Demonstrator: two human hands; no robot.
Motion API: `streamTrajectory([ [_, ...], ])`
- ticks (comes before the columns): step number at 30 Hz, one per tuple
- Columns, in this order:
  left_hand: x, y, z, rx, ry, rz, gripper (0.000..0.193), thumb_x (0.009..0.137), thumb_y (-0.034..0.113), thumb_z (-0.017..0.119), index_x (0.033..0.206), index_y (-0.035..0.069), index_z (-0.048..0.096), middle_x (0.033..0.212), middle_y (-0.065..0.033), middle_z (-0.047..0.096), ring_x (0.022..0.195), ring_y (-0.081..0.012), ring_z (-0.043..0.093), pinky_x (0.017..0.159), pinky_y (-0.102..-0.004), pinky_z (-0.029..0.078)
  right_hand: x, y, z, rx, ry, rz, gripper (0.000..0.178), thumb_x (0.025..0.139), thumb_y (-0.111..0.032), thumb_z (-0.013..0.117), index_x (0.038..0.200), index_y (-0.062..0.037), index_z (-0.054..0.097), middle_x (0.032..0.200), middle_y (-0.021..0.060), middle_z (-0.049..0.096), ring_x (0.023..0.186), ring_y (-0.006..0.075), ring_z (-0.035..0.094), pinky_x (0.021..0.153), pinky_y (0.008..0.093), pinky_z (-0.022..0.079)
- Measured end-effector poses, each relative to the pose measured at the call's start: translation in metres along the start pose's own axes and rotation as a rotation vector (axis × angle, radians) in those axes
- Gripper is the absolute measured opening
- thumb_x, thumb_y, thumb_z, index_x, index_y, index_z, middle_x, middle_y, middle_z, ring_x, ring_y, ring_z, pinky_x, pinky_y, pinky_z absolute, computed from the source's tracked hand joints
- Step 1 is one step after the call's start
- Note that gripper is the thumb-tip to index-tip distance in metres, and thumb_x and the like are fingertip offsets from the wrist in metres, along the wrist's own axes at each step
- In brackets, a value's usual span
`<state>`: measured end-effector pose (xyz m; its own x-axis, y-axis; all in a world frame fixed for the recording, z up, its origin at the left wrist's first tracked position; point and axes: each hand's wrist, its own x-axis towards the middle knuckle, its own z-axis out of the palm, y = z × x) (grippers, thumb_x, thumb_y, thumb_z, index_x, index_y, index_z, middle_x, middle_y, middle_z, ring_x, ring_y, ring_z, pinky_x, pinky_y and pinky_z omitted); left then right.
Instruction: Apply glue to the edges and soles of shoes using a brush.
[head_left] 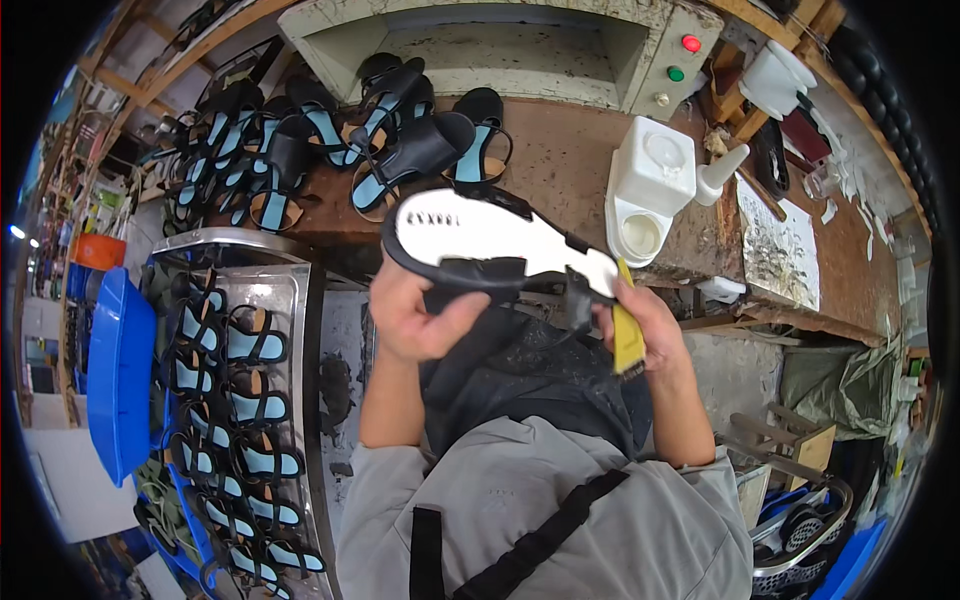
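Observation:
In front of me, above my lap, I hold a black sandal upper with a white sole side facing up. Dark print marks its wide end, and black strap ends fold over its edges. My left hand is closed around the wide end, thumb along the near edge. My right hand grips a yellow-handled brush, whose dark bristle end points down towards me. That hand's fingers also meet the narrow end of the sandal upper; how firmly they hold it is hidden.
Black sandals with light blue insoles crowd the bench's left half. A metal rack at left bears more. On the bench's right stands a white plastic bottle with a cup. Behind is a pale machine with buttons. A blue basin stands far left.

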<state>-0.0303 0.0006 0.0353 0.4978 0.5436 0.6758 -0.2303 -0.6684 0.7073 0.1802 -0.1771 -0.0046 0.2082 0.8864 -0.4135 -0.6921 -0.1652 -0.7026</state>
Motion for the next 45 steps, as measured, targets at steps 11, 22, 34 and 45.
streamTrajectory([
  [11,0.031,-0.022,0.037,-0.98,-0.507,-0.378,0.037,0.065,0.013,0.071,0.093,-0.008,0.058,0.097,-0.0103,0.059,0.087,-0.0154,0.057,0.079,-0.0273,0.044,-0.038,-0.034,0.03,-0.171,-0.008,-0.983,0.021,0.083,-0.005,0.058,0.102,0.0042,0.056,0.083,0.0198,0.063,0.066,0.0252,0.063,0.063,0.0338,0.052],
  [22,0.038,-0.006,0.066,-0.813,-0.598,-0.223,0.032,0.066,0.02,0.071,0.08,-0.004,0.056,0.087,-0.0105,0.058,0.079,-0.0158,0.054,0.071,-0.0269,0.042,-0.033,-0.044,0.045,-0.796,0.026,-1.268,0.018,0.074,-0.004,0.067,0.089,0.0048,0.061,0.072,0.0151,0.064,0.059,0.021,0.061,0.055,0.0296,0.046],
  [34,0.038,-0.006,0.068,-0.804,-0.56,-0.232,0.038,0.063,0.023,0.072,0.084,-0.006,0.058,0.086,-0.0118,0.06,0.078,-0.0177,0.056,0.071,-0.0273,0.043,-0.04,-0.041,0.04,-0.79,-0.022,-1.263,0.017,0.068,0.004,0.068,0.084,0.0074,0.062,0.073,0.0161,0.064,0.063,0.0224,0.063,0.053,0.028,0.046],
  [45,0.03,0.0,0.069,-1.053,-0.532,-0.391,0.032,0.067,0.01,0.07,0.09,-0.007,0.056,0.088,-0.0076,0.057,0.078,-0.0106,0.053,0.068,-0.0223,0.043,-0.051,-0.03,0.036,-0.765,-0.064,-1.286,0.016,0.068,0.002,0.07,0.081,0.0071,0.062,0.071,0.0152,0.064,0.063,0.0248,0.066,0.047,0.0279,0.047],
])
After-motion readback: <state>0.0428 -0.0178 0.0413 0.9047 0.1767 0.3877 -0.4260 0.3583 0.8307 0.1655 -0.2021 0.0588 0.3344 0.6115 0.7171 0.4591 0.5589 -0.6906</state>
